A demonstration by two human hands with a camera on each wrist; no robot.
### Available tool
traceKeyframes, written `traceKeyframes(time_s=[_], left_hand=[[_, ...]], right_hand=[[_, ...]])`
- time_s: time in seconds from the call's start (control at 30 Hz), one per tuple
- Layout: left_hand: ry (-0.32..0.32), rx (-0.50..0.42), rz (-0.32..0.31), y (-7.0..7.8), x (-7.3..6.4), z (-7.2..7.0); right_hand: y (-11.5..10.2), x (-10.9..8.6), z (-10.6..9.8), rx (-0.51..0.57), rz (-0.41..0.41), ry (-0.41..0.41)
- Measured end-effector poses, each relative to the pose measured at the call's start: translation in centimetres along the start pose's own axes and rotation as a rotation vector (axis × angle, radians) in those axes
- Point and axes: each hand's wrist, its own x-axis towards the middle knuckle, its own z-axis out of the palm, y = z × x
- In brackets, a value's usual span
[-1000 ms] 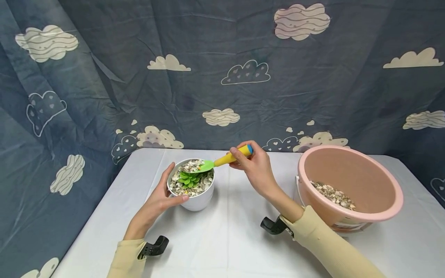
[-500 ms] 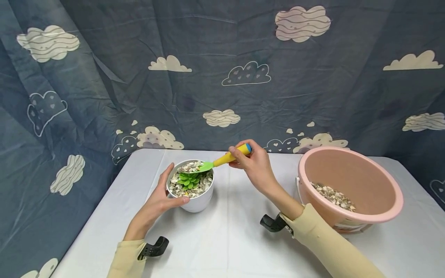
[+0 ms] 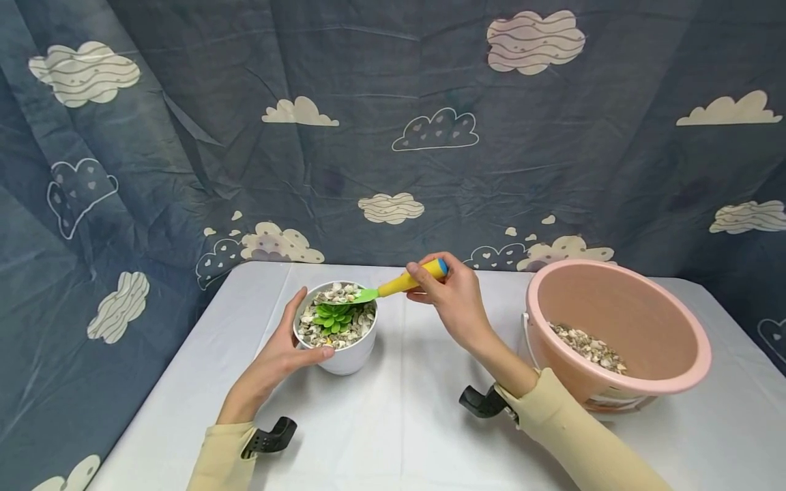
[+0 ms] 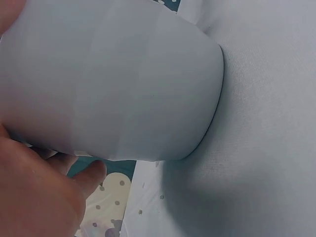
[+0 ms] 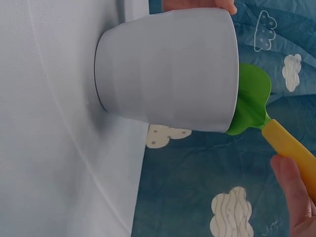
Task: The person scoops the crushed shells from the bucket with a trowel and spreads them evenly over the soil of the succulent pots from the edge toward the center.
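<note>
A white flower pot (image 3: 346, 359) stands on the table, holding pale gravel and a green succulent (image 3: 334, 318). My left hand (image 3: 279, 354) grips the pot, its thumb on the near side and fingers around the left side; part of that grip shows in the left wrist view. My right hand (image 3: 457, 300) holds a small trowel by its yellow handle (image 3: 408, 279). The trowel's green blade (image 5: 253, 98) reaches over the pot's rim, above the far part of the plant, with gravel (image 3: 340, 293) at its tip. Whether the blade touches the gravel beneath, I cannot tell.
A pink bucket (image 3: 620, 273) stands at the right, beside my right forearm, with more gravel (image 3: 589, 346) in its bottom. White cloth (image 3: 399, 423) covers the table. A dark cloud-patterned curtain (image 3: 430, 184) hangs behind and at the left.
The right hand has lowered slightly and shifted a little right, with the trowel blade lying a bit differently over the pot. The left hand, pot and bucket stay in place.
</note>
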Motion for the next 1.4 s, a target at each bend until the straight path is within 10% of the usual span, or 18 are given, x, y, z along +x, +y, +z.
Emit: traceKeyframes(time_s=[0.5,1.0,1.4], left_hand=[[0.0,0.023,-0.018,0.1,-0.2,-0.1],[-0.023,0.008,0.021,0.3,-0.1,-0.2],[-0.062,-0.037,0.069,0.0,-0.1,-0.5]], right_hand=[[0.4,-1.5,-0.4,0.028,-0.003,0.039],[0.9,-1.8,-1.3,0.114,-0.246,0.114],[0.4,-1.8,-1.9,-0.015,-0.323,0.059]])
